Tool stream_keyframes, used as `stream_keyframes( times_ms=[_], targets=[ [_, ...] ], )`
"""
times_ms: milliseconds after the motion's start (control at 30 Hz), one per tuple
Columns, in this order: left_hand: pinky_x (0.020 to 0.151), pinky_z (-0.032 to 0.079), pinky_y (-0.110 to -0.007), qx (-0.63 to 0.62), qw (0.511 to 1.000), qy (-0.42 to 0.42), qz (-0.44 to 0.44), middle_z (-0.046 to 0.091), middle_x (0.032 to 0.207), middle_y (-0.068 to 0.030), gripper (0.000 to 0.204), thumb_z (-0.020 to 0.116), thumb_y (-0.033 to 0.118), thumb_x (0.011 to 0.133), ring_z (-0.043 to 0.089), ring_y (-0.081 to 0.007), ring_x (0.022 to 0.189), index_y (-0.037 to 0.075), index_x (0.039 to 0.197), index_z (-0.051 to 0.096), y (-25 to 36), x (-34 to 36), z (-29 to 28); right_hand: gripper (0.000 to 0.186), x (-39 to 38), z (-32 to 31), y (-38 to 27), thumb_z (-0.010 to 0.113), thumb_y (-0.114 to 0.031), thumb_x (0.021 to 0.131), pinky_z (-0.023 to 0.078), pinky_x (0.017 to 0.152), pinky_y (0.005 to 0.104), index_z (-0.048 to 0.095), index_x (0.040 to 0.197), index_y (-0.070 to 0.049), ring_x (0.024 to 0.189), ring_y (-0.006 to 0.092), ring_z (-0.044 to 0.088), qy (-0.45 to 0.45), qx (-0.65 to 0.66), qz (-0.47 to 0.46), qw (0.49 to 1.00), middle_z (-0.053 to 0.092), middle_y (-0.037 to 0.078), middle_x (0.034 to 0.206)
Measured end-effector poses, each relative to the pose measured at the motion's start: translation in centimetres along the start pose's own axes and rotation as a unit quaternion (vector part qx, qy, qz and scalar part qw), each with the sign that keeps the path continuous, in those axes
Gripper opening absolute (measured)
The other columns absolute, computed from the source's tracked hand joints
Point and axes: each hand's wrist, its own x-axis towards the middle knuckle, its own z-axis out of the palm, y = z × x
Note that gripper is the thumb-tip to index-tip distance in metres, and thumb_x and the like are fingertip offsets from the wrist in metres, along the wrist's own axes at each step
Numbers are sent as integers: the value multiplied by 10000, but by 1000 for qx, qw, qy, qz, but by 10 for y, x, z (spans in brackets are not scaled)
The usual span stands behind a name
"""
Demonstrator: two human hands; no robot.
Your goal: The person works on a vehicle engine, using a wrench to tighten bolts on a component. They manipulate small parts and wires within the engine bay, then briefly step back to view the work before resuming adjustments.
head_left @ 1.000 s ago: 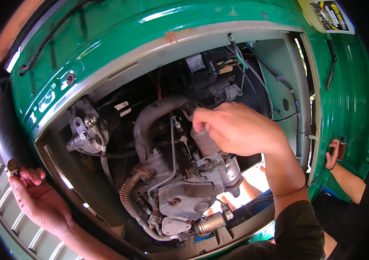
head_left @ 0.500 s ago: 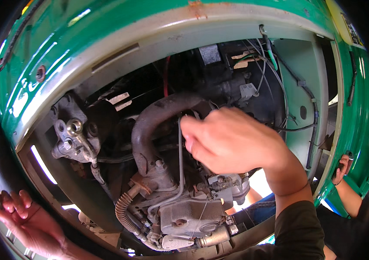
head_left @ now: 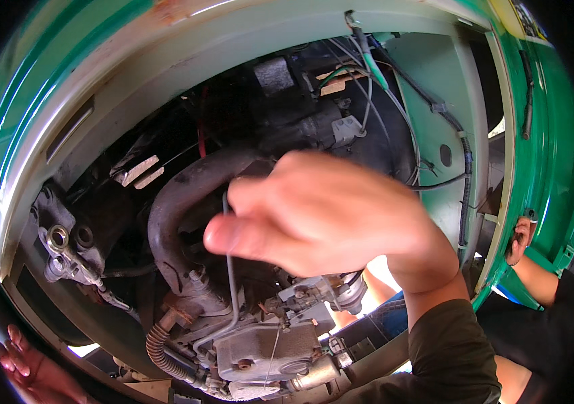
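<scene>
My right hand (head_left: 314, 212) is over the middle of an engine bay, its fingers curled and smeared by motion. Its thumb crosses in front of a thin metal pipe (head_left: 231, 283) that bends down to the engine. The fingertips are hidden, so I cannot tell what they grip. Just left of this hand curves a thick, rusty-brown pipe (head_left: 166, 215). Below lies a grey metal engine cover (head_left: 260, 350), with a ribbed hose (head_left: 157, 347) beside it. At the lower left edge my left hand (head_left: 34, 374) is partly in shadow, fingers apart and bent, beside a black padded bar, with nothing seen in it.
A green body panel with a pale frame (head_left: 118, 81) rings the bay. Cables (head_left: 438, 108) run down the right side. A metal bracket with round holes (head_left: 65, 236) stands at left. At far right, another person's hand (head_left: 521, 239) rests by the green panel.
The whole view has shifted, so the engine now sits further left and my left hand lies closer to the lower left edge. My right hand appears larger, its thumb now across the thin pipe.
</scene>
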Motion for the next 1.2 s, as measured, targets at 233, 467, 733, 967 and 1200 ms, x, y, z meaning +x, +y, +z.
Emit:
stream_keyframes(
  times_ms=[233,467,733,967,1200],
  targets=[
    [1218,373,-502,49,988,-142,41,729,1096,-80,368,432,238,1128,651,-156,1065,-31,1236,658,-3,17,-11,557,-23,-16,1,443,-479,1100,491,608,391,620,841,-19,637,343,650,150,54,-28,987,625,154,657],
    [859,524,-287,33,994,-97,34,724,1024,-120,270,583,113,1068,644,-135,892,-66,1257,655,-23,-1,40,432,-89,30,-28,481,-378,1099,518,689,416,624,935,-4,744,362,666,327,149,-80,930,658,167,794],
    [724,521,-240,84,983,-135,88,732,907,-72,234,698,143,1015,647,-111,748,-42,1156,730,-4,-14,92,332,-43,90,-150,552,-295,1049,560,799,480,643,1156,6,931,451,697,290,112,-160,937,720,238,1088],
    [756,536,-240,117,974,-161,104,753,980,-64,297,707,215,1018,668,-99,808,-11,1208,735,-32,7,72,162,-145,242,-181,603,-166,1005,588,771,435,597,1044,-9,951,371,715,310,218,-154,913,608,219,1318],
    [784,519,-241,101,977,-179,54,755,1035,-61,318,707,251,1019,662,-105,846,12,1227,731,-45,36,54,147,-279,335,-95,663,-178,932,537,778,384,686,1005,-53,954,228,675,352,-38,36,935,641,93,1340]
  ],
)
